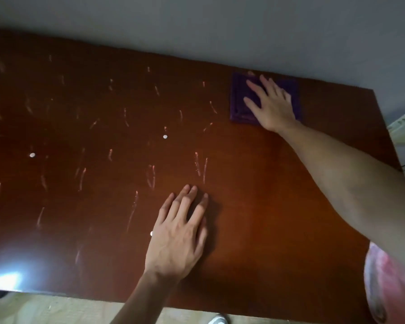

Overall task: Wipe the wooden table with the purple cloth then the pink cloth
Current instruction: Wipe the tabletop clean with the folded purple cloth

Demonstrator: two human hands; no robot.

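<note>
**Purple cloth pinned at the far right of the table**

Cloth first: your right hand [270, 105] lies flat and spread on the purple cloth [240, 99], pressing it onto the wooden table [255, 206] near the far edge, just beside the grey wall [220, 24]. The fingers are released, not gripping the fabric. Your left hand [178, 235] rests palm down and unclenched on bare wood near the front edge, grasping nothing. Pale smears [201, 167] streak the surface to the left of both hands. A pink cloth [384, 284] shows at the lower right, under your right arm.
</note>
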